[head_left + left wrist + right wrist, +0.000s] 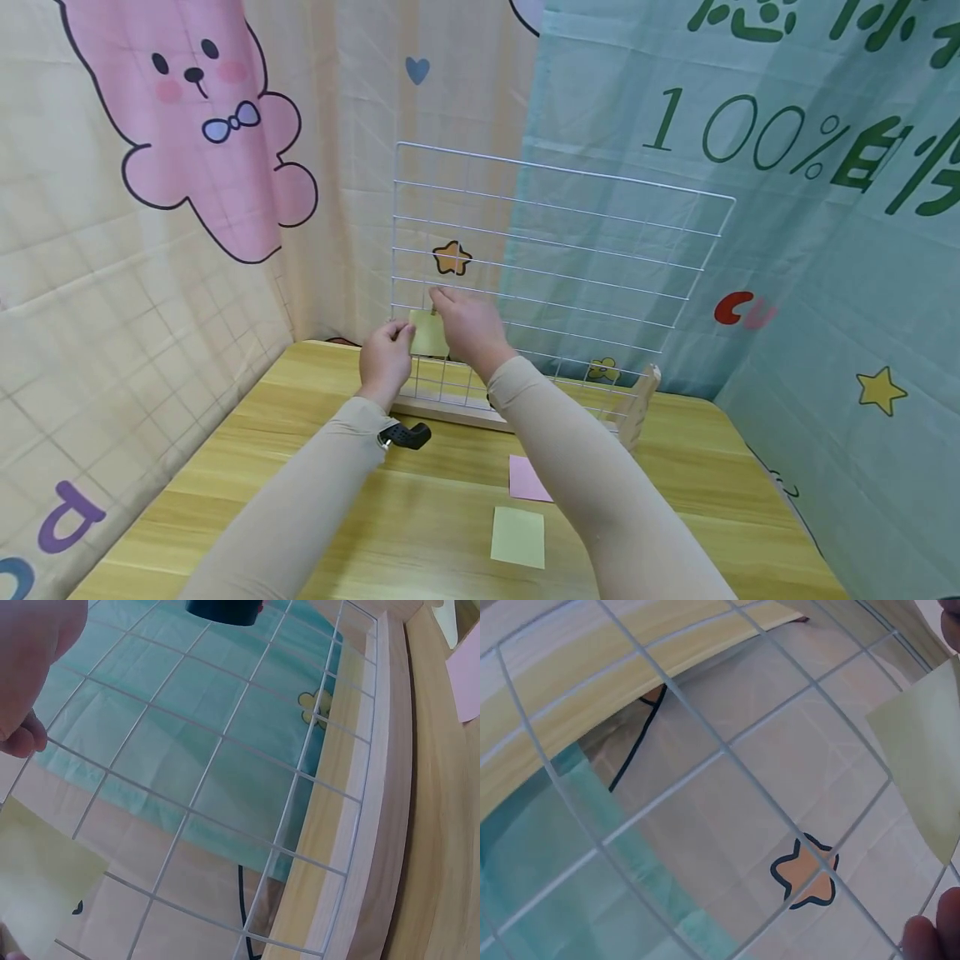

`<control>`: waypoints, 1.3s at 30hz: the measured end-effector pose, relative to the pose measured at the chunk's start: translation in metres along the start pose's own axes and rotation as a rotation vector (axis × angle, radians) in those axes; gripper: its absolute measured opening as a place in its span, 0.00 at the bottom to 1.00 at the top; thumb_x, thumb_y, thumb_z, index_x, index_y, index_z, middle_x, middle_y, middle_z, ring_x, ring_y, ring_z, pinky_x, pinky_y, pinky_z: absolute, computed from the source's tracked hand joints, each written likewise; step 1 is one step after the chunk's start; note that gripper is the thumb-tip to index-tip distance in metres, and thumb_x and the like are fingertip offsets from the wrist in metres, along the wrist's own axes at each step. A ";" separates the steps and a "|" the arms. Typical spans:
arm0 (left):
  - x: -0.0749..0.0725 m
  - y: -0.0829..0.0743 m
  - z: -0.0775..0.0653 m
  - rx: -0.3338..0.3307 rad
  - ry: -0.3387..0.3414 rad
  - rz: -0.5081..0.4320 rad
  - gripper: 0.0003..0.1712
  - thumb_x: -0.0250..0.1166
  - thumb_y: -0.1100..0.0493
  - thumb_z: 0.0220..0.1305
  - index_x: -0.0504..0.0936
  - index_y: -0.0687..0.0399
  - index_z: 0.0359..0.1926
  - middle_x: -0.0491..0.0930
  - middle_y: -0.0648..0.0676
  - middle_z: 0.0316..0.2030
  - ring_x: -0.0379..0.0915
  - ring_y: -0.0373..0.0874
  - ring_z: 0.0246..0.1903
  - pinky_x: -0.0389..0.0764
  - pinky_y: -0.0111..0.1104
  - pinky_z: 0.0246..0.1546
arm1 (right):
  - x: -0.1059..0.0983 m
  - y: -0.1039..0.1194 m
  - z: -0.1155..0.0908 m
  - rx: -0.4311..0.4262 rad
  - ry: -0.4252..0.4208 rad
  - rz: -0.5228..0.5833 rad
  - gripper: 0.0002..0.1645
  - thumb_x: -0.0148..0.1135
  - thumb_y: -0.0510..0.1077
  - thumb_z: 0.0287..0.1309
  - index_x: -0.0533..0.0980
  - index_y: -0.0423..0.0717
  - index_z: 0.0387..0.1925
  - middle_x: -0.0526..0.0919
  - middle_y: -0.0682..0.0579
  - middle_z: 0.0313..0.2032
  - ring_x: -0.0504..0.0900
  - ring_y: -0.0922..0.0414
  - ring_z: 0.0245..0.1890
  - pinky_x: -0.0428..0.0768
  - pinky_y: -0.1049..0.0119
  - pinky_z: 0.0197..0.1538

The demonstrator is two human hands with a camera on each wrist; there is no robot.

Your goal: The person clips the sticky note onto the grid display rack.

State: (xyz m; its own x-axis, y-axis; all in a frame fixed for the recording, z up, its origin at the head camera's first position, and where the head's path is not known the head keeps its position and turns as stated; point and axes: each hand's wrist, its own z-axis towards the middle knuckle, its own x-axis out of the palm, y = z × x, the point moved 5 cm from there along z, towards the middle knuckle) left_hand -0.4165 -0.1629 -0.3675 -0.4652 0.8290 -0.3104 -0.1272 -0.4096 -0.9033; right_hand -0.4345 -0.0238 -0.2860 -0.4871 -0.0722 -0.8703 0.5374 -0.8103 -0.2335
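A pale yellow sticky note (429,335) stands against the lower left of a white wire grid panel (592,242). My left hand (385,358) pinches its left edge between thumb and finger. At the note's top edge is my right hand (474,327), fingers pinching a small brownish clip (433,310), mostly hidden by the fingertips. The right wrist view shows the note (922,757) in front of the wires, with fingertips of both hands close by. In the left wrist view, the note (41,877) shows at the lower left, below the right hand (34,667).
A wooden base (457,412) with an upright end piece (637,404) carries the grid on the wooden table (420,517). Nearer me lie a pink sticky note (528,479) and another pale yellow note (517,537). Printed curtains (337,250) hang behind and at both sides.
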 end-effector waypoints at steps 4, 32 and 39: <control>-0.001 -0.001 0.000 0.008 -0.001 0.002 0.20 0.59 0.47 0.80 0.86 0.54 0.59 0.86 0.58 0.58 0.81 0.56 0.57 0.79 0.50 0.58 | -0.001 -0.004 -0.006 -0.020 -0.112 0.087 0.25 0.58 0.37 0.76 0.75 0.50 0.71 0.81 0.55 0.68 0.90 0.57 0.52 0.87 0.64 0.51; -0.003 -0.003 -0.010 -0.029 0.047 -0.009 0.28 0.60 0.47 0.79 0.74 0.53 0.72 0.82 0.57 0.62 0.78 0.58 0.61 0.76 0.51 0.60 | -0.013 -0.097 -0.197 0.160 -0.195 0.589 0.25 0.73 0.43 0.66 0.80 0.39 0.62 0.87 0.41 0.58 0.85 0.58 0.33 0.86 0.65 0.35; -0.016 -0.005 -0.029 0.062 0.089 0.054 0.35 0.60 0.42 0.78 0.68 0.52 0.77 0.78 0.56 0.68 0.73 0.59 0.68 0.73 0.55 0.66 | -0.008 -0.132 -0.241 0.262 -0.111 0.650 0.34 0.69 0.47 0.70 0.72 0.39 0.72 0.73 0.38 0.73 0.74 0.35 0.70 0.76 0.33 0.66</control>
State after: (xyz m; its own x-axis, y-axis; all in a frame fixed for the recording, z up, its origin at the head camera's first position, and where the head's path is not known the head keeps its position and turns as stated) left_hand -0.3831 -0.1628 -0.3663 -0.3934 0.8347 -0.3854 -0.1598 -0.4749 -0.8654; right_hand -0.3356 0.2241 -0.3530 -0.1983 -0.6363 -0.7455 0.5662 -0.6953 0.4427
